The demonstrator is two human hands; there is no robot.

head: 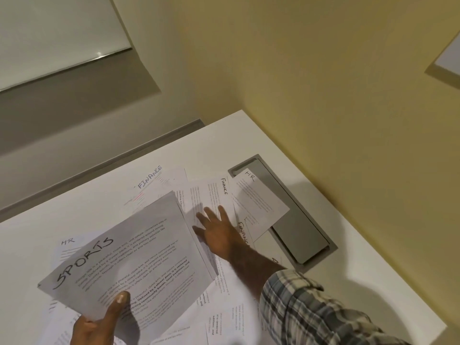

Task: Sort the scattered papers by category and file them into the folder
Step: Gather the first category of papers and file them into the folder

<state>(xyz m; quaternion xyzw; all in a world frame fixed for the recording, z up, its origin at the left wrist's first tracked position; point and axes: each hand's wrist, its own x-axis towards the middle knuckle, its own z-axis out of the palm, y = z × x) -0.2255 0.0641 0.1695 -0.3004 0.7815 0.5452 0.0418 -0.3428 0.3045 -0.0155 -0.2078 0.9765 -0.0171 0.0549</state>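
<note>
My left hand pinches a small stack of sheets with "SPORTS" handwritten on top, lifted above the white table. My right hand lies flat with spread fingers on a sheet marked "FINANCE". Scattered around are another FINANCE sheet at the back, an HR sheet lying across the grey cable hatch, an HR sheet at the left, and a further FINANCE sheet partly under my right wrist. No folder is in view.
A grey recessed cable hatch sits in the table at the right, close to the yellow wall. The table's right edge runs diagonally along the wall. More printed sheets overlap beneath my right forearm.
</note>
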